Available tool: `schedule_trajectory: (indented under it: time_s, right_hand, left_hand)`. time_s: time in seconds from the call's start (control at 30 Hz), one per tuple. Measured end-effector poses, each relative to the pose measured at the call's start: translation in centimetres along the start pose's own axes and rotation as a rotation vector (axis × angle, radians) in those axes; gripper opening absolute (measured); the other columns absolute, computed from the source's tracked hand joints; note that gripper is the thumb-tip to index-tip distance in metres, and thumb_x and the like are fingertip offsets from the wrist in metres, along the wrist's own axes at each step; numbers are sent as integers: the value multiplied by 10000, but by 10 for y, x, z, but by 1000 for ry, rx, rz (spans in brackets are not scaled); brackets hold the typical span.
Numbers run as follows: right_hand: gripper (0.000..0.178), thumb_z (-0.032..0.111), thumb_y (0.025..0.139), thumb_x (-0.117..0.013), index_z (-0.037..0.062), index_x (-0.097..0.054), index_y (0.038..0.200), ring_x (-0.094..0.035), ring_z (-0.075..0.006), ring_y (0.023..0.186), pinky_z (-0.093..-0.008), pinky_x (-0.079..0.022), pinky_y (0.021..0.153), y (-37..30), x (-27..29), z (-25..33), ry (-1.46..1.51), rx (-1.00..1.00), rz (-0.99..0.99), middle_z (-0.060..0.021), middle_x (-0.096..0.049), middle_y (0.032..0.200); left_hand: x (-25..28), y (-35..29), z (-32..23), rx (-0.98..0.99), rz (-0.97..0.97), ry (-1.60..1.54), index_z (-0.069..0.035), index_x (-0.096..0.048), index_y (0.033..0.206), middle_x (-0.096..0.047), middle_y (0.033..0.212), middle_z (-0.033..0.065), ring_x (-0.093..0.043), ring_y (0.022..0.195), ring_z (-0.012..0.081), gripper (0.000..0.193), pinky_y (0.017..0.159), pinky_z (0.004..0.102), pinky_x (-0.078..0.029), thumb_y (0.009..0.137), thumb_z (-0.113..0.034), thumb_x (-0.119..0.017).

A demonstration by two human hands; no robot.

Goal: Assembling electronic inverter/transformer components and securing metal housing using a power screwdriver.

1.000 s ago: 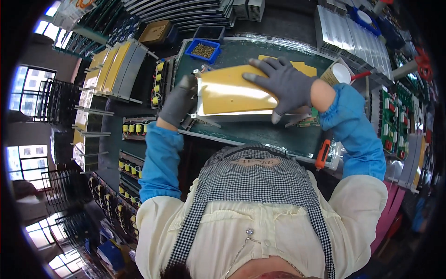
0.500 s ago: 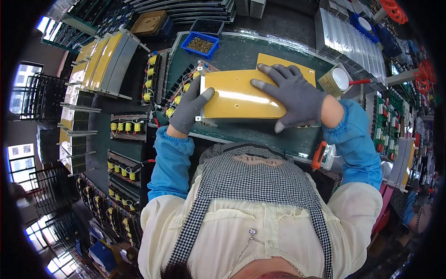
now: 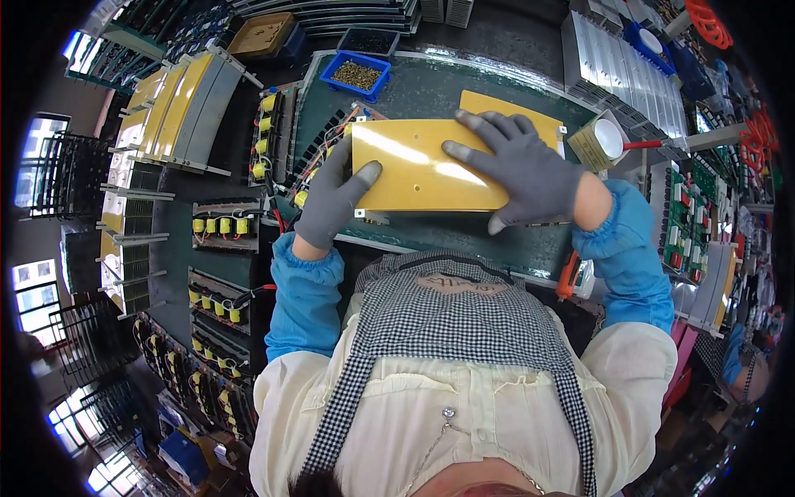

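Observation:
A glossy yellow panel [image 3: 397,178] with small holes and metal corner tabs lies across the middle of the bench. My left hand [image 3: 333,195], in a grey glove, is closed on its left end, thumb on top and fingers behind the edge. My right hand [image 3: 526,170], also gloved, is spread over the panel's right part, with its fingers stretched out and its thumb at the near edge. Beyond that hand another yellow surface [image 3: 489,103] shows; whether it belongs to a separate panel is hidden by the hand.
A blue bin [image 3: 378,89] of small brass-coloured parts stands at the bench's far left. Boards with yellow coils [image 3: 224,225] line the left side. At the right are a white round tub [image 3: 609,139], an orange-handled tool [image 3: 568,276] and stacked metal heat sinks [image 3: 617,79].
The yellow panel's left end has shifted slightly left and farther over the left hand's fingers. My right hand stays spread on the panel, almost unmoved.

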State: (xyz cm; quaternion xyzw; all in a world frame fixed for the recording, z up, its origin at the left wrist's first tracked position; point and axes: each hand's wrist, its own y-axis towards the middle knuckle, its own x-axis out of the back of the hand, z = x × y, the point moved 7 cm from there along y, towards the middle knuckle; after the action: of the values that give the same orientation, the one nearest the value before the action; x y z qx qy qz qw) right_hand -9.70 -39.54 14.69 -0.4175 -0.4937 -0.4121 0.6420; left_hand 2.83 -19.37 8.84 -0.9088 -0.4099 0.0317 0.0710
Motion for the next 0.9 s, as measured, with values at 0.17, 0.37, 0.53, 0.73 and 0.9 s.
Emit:
schedule_trajectory:
  time_s: [0.17, 0.37, 0.53, 0.73, 0.9]
  right_hand:
    - [1113, 478, 549, -873, 259, -350, 1506, -262, -422, 1412, -577, -227, 1143, -7, 11, -3, -50, 9, -27, -174, -222, 1569]
    - [1156, 461, 456, -886, 241, -399, 1481, -282, -422, 1402, -542, -264, 1132, -12, 23, 3, -95, 29, -112, -177, -230, 1574]
    - [1136, 471, 472, -868, 231, -405, 1481, -289, -415, 1398, -540, -264, 1121, -4, 2, -6, -2, 33, -54, -183, -251, 1566]
    - [1083, 501, 522, -840, 230, -411, 1479, -300, -413, 1391, -548, -261, 1121, -4, 13, -5, -6, 66, -75, -179, -255, 1568]
    - [1043, 591, 555, -778, 251, -419, 1474, -333, -405, 1371, -547, -272, 1113, -11, 78, 4, -263, 40, -269, -181, -290, 1553]
  left_hand:
    - [5, 2, -8, -114, -92, -8, 32, -437, 1409, -580, 1296, 173, -577, 1197, 246, 540, 1006, 365, -471, 924, -133, -609]
    - [5, -3, -18, -265, -133, -73, 27, -519, 1340, -600, 1239, 148, -602, 1139, 209, 448, 958, 321, -498, 910, -69, -599]
    - [7, 2, -11, -187, -181, 172, 34, -528, 1324, -615, 1110, 95, -608, 963, 142, 450, 861, 290, -514, 893, -57, -621]
    - [11, 1, -5, -48, -167, 58, 49, -531, 1314, -614, 1106, 70, -583, 904, 114, 454, 810, 269, -504, 885, -58, -636]
    - [18, 1, -59, -327, -280, -123, 28, -550, 1305, -624, 1181, 95, -606, 1060, 159, 419, 903, 297, -510, 908, -69, -640]
